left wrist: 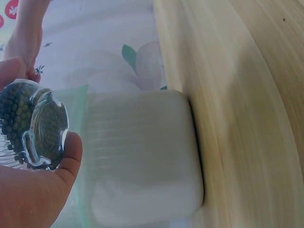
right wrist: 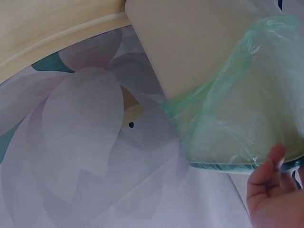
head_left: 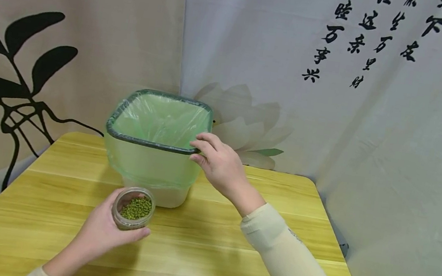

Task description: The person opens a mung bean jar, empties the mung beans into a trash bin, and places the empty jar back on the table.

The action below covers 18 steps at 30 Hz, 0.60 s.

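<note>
My left hand [head_left: 106,228] holds a small clear glass jar [head_left: 133,208] of green mung beans [head_left: 136,208], with fingers and thumb round its side. The jar is uncapped, held in front of the bin; the left wrist view shows the beans through its glass [left wrist: 52,133]. My right hand [head_left: 221,164] is at the near right corner of the trash bin [head_left: 166,196], its thumb and fingers on either side of the dark rim [head_left: 152,144]. A thin green bag [head_left: 153,164] lines the bin and hangs down over its outside.
The bin stands toward the back of a wooden table [head_left: 204,258]. Behind the table hangs a printed cloth [head_left: 261,30] with dark leaves, a lotus and black characters. The table's right edge slopes down beside my right sleeve [head_left: 297,262].
</note>
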Each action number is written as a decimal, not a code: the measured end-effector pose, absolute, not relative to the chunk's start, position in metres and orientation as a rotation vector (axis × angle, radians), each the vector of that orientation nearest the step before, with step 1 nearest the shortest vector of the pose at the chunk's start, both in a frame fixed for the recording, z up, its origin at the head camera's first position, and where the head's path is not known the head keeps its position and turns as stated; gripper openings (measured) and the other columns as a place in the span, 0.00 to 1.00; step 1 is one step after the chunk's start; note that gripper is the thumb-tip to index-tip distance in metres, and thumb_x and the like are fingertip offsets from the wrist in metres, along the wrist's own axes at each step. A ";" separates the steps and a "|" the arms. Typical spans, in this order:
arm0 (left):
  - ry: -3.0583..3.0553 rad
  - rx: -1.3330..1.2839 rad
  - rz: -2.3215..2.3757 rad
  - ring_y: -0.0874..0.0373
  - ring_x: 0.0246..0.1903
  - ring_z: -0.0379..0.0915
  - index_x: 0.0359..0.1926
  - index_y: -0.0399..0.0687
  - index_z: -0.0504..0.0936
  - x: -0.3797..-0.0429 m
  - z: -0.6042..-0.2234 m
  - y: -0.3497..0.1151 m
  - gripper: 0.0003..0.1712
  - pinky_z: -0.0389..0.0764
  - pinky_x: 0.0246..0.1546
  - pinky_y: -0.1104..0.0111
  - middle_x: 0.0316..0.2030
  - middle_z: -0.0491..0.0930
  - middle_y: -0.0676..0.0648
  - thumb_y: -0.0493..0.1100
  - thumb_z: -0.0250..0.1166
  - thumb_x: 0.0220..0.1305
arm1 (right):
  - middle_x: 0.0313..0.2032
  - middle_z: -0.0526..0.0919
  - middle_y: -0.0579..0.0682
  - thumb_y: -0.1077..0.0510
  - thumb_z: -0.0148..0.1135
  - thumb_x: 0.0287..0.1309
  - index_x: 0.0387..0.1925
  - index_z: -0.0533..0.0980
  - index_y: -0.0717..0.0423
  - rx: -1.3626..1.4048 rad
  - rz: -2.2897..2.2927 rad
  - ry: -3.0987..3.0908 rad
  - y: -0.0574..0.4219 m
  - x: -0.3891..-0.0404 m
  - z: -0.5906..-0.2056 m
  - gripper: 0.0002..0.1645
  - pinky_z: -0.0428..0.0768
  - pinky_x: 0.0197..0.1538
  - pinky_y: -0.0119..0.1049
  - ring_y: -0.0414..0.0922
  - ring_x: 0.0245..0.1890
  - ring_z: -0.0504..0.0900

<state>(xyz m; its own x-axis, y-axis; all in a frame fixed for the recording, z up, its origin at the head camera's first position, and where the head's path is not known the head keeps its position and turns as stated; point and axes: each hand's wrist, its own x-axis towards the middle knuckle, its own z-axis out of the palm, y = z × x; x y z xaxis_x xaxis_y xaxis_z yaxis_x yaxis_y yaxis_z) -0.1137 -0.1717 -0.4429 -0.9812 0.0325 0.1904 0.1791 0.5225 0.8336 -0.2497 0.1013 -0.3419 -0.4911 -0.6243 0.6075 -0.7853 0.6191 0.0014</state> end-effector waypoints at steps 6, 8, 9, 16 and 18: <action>-2.600 -0.170 -1.428 0.64 0.59 0.76 0.73 0.57 0.71 -0.112 -0.442 -0.174 0.56 0.80 0.57 0.67 0.63 0.82 0.51 0.57 0.89 0.46 | 0.58 0.85 0.49 0.46 0.65 0.71 0.59 0.82 0.51 1.127 0.343 -2.271 0.097 -0.250 -0.345 0.22 0.86 0.58 0.39 0.46 0.55 0.87; -2.595 -0.173 -1.432 0.66 0.58 0.76 0.73 0.57 0.71 -0.112 -0.442 -0.174 0.55 0.80 0.57 0.68 0.63 0.82 0.51 0.56 0.89 0.46 | 0.57 0.85 0.49 0.47 0.65 0.71 0.58 0.82 0.52 1.128 0.358 -2.263 0.096 -0.250 -0.345 0.20 0.85 0.61 0.38 0.46 0.55 0.87; -2.594 -0.175 -1.433 0.66 0.58 0.76 0.73 0.57 0.71 -0.111 -0.441 -0.175 0.55 0.80 0.57 0.68 0.63 0.82 0.51 0.56 0.89 0.46 | 0.57 0.85 0.49 0.47 0.65 0.71 0.57 0.82 0.52 1.126 0.360 -2.258 0.096 -0.250 -0.346 0.20 0.85 0.62 0.38 0.46 0.56 0.87; -2.590 -0.171 -1.434 0.68 0.58 0.76 0.73 0.58 0.71 -0.111 -0.441 -0.177 0.54 0.79 0.56 0.71 0.63 0.82 0.51 0.56 0.89 0.47 | 0.55 0.86 0.48 0.47 0.65 0.71 0.54 0.83 0.51 1.110 0.349 -2.231 0.096 -0.251 -0.347 0.17 0.83 0.62 0.38 0.47 0.55 0.85; -2.595 -0.168 -1.432 0.65 0.59 0.76 0.73 0.57 0.71 -0.111 -0.441 -0.177 0.55 0.80 0.56 0.69 0.63 0.82 0.50 0.56 0.89 0.47 | 0.54 0.86 0.48 0.47 0.66 0.71 0.53 0.83 0.51 1.107 0.351 -2.215 0.096 -0.251 -0.348 0.16 0.84 0.61 0.37 0.47 0.54 0.85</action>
